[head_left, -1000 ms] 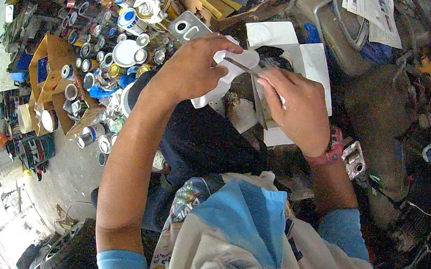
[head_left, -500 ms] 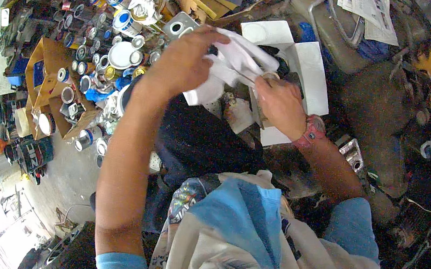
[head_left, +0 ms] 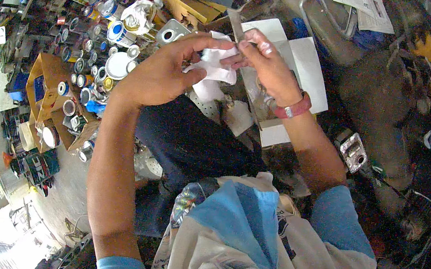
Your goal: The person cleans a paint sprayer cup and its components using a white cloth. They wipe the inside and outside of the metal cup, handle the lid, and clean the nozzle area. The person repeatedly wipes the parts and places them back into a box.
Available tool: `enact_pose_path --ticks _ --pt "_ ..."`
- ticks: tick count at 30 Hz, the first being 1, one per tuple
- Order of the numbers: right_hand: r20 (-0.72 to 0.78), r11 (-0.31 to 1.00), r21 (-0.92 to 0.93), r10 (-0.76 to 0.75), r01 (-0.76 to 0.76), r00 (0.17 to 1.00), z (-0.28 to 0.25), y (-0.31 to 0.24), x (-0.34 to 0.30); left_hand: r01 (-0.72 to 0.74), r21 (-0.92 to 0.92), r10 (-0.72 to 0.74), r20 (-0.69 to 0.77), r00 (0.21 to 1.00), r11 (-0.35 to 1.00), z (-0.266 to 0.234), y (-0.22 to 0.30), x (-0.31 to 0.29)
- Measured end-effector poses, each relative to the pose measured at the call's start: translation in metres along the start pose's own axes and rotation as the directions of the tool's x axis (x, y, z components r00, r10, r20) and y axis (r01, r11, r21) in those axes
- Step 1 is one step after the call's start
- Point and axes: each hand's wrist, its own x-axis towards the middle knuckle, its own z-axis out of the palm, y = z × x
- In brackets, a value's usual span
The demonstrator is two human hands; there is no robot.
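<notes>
At the left, many cans (head_left: 117, 67) crowd together. Beside them, the left hand (head_left: 161, 70) pinches a white cloth (head_left: 219, 74) between thumb and fingers, in front of the dark trouser leg (head_left: 193, 137). Further right, the right hand (head_left: 270, 71) is closed on a flat tool (head_left: 235, 25) that points away from the person; it is blurred, so I cannot tell well which side is its edge. An open white box (head_left: 310, 65) lies behind and below this hand. For good handling, I think the left hand should keep the cloth folded thick, and the right should present the flat side, so that fingers are protected. Compared with half a second ago, the cloth is more bunched, and the tool, which then pointed into it, now points away
</notes>
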Motion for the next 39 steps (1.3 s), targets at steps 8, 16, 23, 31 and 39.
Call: enact_pose_path --ticks 8,16,23,31,39 --pt "-0.117 0.958 0.267 -0.078 0.107 0.99 -0.012 -0.056 0.008 0.072 0.164 -0.081 0.051 0.995 0.984 0.001 -0.031 -0.028" --pt "-0.083 0.946 0.245 -0.196 0.211 0.977 0.018 -0.088 0.007 0.133 -0.153 -0.158 -0.162 0.974 0.979 0.043 -0.026 0.011" --pt "-0.023 0.98 0.105 -0.169 0.171 0.985 0.01 -0.094 0.014 -0.104 -0.119 0.068 -0.275 0.959 0.987 0.049 -0.019 0.022" --pt "-0.087 0.814 -0.537 -0.315 0.222 0.945 0.007 -0.1 -0.007 -0.007 -0.151 -0.041 -0.316 0.948 0.989 0.045 -0.021 0.024" --pt "0.329 0.132 -0.922 -0.229 0.364 0.916 -0.004 -0.089 -0.053 0.017 -0.038 -0.024 -0.201 0.979 0.999 0.039 -0.035 0.027"
